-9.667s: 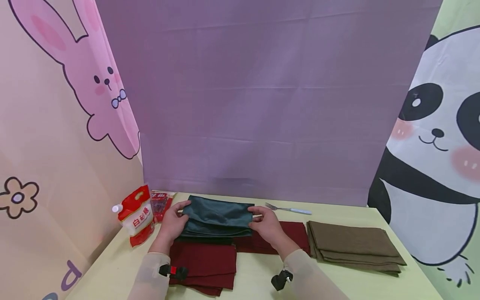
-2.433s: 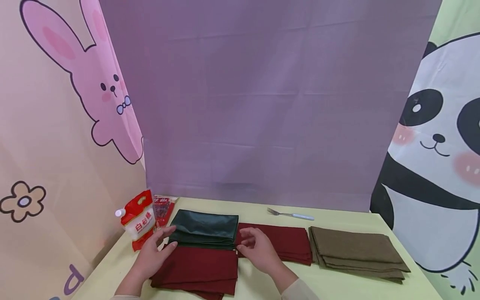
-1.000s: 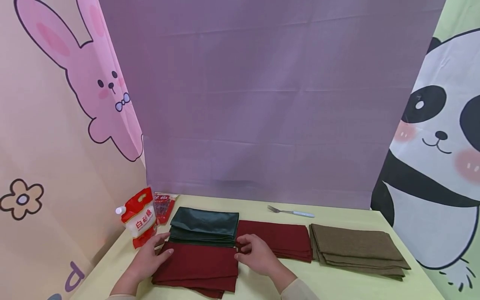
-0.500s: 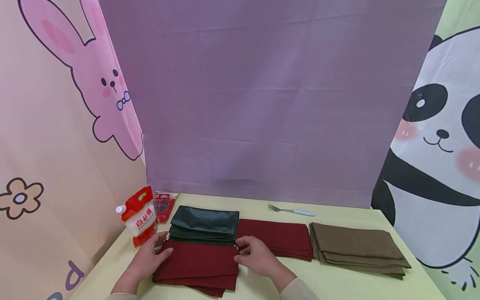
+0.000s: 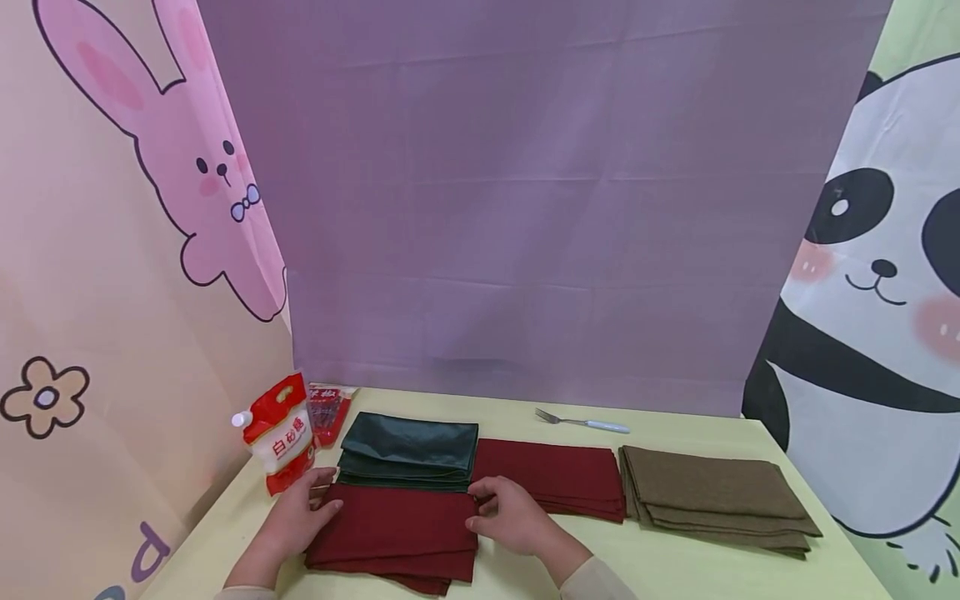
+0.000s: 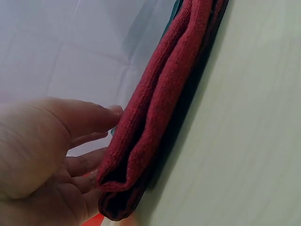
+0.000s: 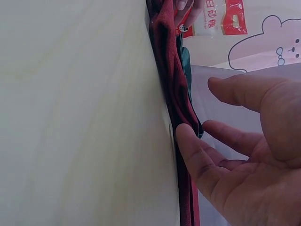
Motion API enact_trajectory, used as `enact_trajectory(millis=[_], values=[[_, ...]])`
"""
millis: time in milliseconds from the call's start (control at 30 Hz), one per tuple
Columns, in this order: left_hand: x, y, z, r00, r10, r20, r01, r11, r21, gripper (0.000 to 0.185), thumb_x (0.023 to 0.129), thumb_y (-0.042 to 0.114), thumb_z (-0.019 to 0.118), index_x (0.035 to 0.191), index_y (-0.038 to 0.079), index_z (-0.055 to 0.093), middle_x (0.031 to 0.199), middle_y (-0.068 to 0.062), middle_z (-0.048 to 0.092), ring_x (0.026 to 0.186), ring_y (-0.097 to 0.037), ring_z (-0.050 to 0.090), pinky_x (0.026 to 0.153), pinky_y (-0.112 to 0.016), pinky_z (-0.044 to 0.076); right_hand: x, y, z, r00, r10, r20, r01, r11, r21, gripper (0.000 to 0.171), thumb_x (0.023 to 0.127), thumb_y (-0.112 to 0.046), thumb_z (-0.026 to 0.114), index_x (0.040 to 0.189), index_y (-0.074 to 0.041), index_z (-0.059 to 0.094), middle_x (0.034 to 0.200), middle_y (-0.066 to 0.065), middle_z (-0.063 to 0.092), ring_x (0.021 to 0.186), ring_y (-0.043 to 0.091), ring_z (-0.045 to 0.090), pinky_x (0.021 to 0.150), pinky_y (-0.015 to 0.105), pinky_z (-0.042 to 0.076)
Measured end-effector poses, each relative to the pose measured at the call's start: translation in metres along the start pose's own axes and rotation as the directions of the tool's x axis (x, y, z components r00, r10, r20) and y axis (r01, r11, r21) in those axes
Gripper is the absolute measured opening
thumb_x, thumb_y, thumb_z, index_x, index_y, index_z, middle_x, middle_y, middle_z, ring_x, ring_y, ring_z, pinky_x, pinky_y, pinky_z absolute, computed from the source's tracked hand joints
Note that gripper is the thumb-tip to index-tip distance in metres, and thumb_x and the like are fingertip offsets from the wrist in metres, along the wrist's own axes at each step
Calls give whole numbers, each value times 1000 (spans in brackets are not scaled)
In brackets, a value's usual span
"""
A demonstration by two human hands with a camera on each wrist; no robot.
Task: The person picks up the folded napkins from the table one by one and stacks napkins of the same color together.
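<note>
A folded dark red cloth stack (image 5: pixel 393 525) lies at the front left of the table, its lower layers askew at the near edge. My left hand (image 5: pixel 296 517) is at its left end, thumb over the top; in the left wrist view that thumb touches the folded edge. At the right end is my right hand (image 5: pixel 513 518), fingers bent loosely. In the right wrist view a fingertip touches the stack's side while the thumb (image 7: pixel 235 92) stands apart. Right behind lies a folded dark green, shiny cloth stack (image 5: pixel 408 450).
Another dark red folded stack (image 5: pixel 555 475) is right of the green one, and a brown folded stack (image 5: pixel 720 492) is farther right. A fork (image 5: pixel 588 424) lies behind them. A red-and-white spouted bag (image 5: pixel 281 437) and a red packet (image 5: pixel 328 412) stand at the back left.
Both hands held the green cloth earlier; it now lies behind the front red stack. The hands have since come down to that red stack's two ends, and it has shifted very slightly right.
</note>
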State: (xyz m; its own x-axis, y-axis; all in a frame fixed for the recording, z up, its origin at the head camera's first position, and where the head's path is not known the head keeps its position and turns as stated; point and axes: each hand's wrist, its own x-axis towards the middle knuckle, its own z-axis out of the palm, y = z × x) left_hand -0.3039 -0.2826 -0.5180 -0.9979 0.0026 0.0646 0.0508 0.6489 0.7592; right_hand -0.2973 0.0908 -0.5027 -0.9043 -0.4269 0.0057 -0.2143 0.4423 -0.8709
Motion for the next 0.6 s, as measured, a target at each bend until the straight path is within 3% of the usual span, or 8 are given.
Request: enact_trajectory(millis=[600], values=[[1, -2, 1, 1000, -16, -21, 15, 999, -47, 50, 91, 6, 80, 138, 2, 61, 121, -13, 69, 107, -30, 69, 91, -49, 59, 0, -1, -4, 1000, -10, -8, 9, 998, -69, 34, 93, -10, 79, 126, -5, 69, 122, 7, 61, 101, 24, 63, 81, 40, 56]])
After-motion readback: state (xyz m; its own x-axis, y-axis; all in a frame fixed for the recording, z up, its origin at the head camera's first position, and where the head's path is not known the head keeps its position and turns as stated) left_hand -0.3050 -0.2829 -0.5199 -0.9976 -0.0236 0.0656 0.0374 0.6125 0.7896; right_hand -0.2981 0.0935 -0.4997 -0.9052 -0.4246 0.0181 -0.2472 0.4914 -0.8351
